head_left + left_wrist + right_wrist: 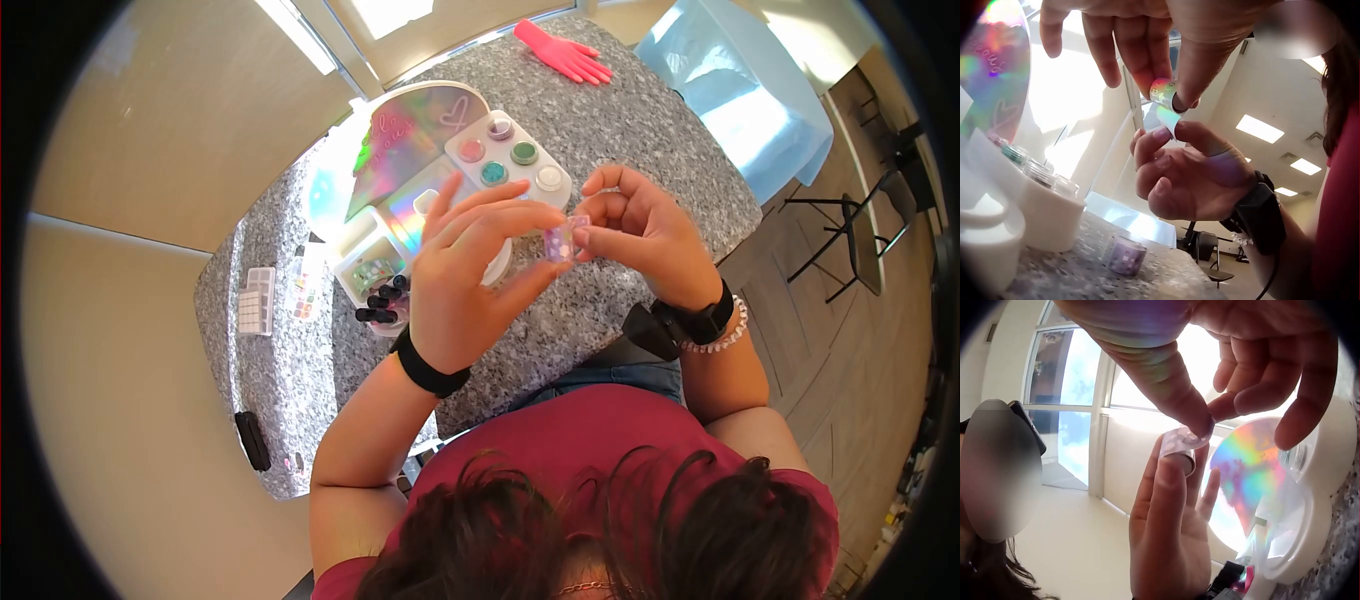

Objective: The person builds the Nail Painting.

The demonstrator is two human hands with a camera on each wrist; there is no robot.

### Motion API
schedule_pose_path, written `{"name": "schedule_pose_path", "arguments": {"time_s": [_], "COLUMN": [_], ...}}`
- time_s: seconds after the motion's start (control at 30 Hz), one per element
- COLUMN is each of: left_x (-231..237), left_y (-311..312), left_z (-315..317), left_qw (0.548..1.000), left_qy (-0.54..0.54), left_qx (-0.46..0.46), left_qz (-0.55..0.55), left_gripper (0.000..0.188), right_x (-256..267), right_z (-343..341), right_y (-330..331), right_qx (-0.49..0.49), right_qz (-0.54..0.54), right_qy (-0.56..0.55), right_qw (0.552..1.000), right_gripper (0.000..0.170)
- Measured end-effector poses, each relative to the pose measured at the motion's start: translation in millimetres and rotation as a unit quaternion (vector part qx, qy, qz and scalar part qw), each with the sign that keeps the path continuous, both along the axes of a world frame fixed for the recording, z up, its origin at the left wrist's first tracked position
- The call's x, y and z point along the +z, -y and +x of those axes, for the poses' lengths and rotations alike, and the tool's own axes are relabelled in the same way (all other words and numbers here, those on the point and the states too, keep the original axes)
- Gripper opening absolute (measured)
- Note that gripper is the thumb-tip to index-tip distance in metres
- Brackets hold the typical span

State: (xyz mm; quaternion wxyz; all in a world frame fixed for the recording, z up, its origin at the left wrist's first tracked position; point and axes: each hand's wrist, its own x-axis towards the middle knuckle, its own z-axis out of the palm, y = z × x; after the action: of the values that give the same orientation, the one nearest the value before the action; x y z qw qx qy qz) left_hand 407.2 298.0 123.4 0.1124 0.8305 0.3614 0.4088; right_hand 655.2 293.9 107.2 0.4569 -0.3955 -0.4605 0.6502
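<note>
A small roll of shiny patterned film (558,243) is pinched between the thumb and fingers of the left hand (470,265), above the table. Thumb and index finger of the right hand (650,238) pinch the film's loose end. In the left wrist view, a short iridescent strip (1168,120) runs from the roll (1162,91) down to the right hand (1194,178). The right wrist view shows the left hand (1169,540) upright around the roll (1179,442), with the right hand (1235,347) above. A second, purple roll (1125,256) stands on the table.
Behind the hands, a white holographic case (425,110) lies open beside a tray with several glitter jars (523,153). Black-capped bottles (382,300) stand near the left forearm. A pink model hand (565,55) lies at the far edge; clear boxes (258,300) sit left.
</note>
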Motion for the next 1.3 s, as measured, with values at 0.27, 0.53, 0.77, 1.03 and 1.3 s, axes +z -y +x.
{"name": "schedule_pose_path", "arguments": {"time_s": [0.27, 0.53, 0.77, 1.03, 1.3], "left_x": [2, -1, 0, 2, 16], "left_y": [3, 1, 6, 8, 5], "left_z": [3, 5, 3, 1, -6], "left_qw": [0.993, 0.996, 0.993, 0.979, 0.986], "left_qy": [0.075, 0.063, -0.011, -0.043, -0.005], "left_qx": [-0.068, -0.061, 0.066, 0.107, 0.037], "left_qz": [-0.068, -0.017, 0.099, 0.169, 0.160], "left_gripper": [0.038, 0.042, 0.038, 0.035, 0.037], "right_x": [4, -6, 3, 17, 19], "right_z": [-9, -14, -36, -34, -20], "right_y": [3, 5, 20, 26, 22], "right_qx": [0.106, 0.194, 0.038, -0.070, -0.032], "right_qz": [-0.063, -0.062, 0.074, 0.251, 0.108], "right_qy": [-0.161, -0.278, -0.104, 0.148, -0.029], "right_qw": [0.979, 0.939, 0.991, 0.954, 0.993], "right_gripper": [0.046, 0.072, 0.067, 0.022, 0.014]}}
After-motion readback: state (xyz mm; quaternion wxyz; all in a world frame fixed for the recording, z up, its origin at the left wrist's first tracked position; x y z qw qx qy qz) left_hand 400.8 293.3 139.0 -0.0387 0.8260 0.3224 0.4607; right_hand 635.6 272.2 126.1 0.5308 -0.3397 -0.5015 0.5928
